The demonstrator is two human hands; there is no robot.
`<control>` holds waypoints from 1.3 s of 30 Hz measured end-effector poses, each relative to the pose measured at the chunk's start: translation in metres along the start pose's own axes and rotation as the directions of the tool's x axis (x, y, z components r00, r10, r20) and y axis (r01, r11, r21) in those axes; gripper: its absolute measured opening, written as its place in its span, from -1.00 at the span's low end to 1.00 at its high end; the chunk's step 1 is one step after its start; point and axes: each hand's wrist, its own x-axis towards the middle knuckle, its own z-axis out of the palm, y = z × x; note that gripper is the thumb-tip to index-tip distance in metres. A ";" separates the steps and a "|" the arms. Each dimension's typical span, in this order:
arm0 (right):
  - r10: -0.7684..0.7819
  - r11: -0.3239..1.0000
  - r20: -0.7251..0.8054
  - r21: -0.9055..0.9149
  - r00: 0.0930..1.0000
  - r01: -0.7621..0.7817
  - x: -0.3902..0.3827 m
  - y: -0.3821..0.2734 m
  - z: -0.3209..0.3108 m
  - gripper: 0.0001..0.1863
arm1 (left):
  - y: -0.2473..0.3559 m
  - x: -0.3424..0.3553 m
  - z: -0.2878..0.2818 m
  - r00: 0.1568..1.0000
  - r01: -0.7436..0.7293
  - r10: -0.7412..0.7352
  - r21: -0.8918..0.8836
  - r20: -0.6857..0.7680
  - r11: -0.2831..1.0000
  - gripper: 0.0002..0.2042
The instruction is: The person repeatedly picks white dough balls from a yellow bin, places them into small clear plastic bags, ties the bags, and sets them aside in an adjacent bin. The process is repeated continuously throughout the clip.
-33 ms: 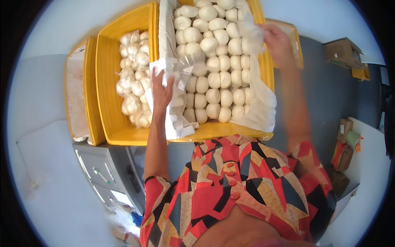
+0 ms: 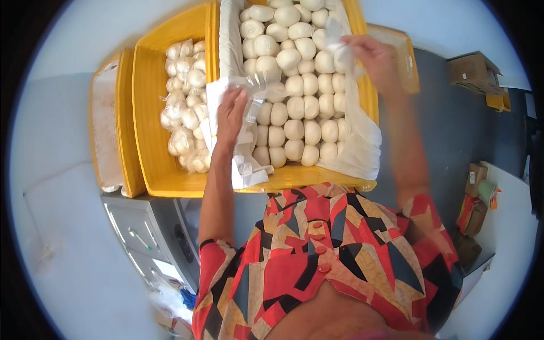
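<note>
White, rounded buns point(image 2: 295, 107) lie in close, uneven rows between the person's two hands, mostly below and to the right of the left grip and to the left of the right one. They fill a yellow crate point(image 2: 294, 179) lined with white cloth point(image 2: 361, 153), whose loose edge hangs below the right hand point(image 2: 371, 59). That hand is raised above the crate's right side, thumb and fingers pinched on thin, clear film point(image 2: 335, 33), which is blurred and reaches left of the fingertips over the buns.

Fingers bent, the left hand point(image 2: 231, 113) lies on a pile of white sheets point(image 2: 245, 178) at the crate's left edge; from this angle one cannot tell whether it grips a sheet or only presses down. Just left of this hand, bagged buns point(image 2: 184, 117) sit in a second yellow crate point(image 2: 153, 113), with a yellow-rimmed container point(image 2: 129, 124) beyond. Well to the right of the right grip stands a cardboard box point(image 2: 475, 75).
</note>
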 end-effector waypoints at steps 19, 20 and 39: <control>0.468 0.729 0.350 0.365 0.811 -0.579 -0.064 0.073 0.127 -0.56 | 0.084 -0.038 0.009 0.983 0.086 -0.172 -0.676 -0.061 0.732 -0.84; 0.408 0.704 0.411 0.426 0.815 -0.568 -0.063 0.072 0.136 -0.60 | 0.079 -0.040 0.005 0.985 0.074 -0.161 -0.683 -0.065 0.726 -0.81; 0.467 0.815 -0.281 0.504 0.838 -0.285 -0.059 0.076 0.118 -0.87 | 0.003 -0.055 0.015 0.988 0.115 -0.145 -0.367 -0.054 0.923 -0.88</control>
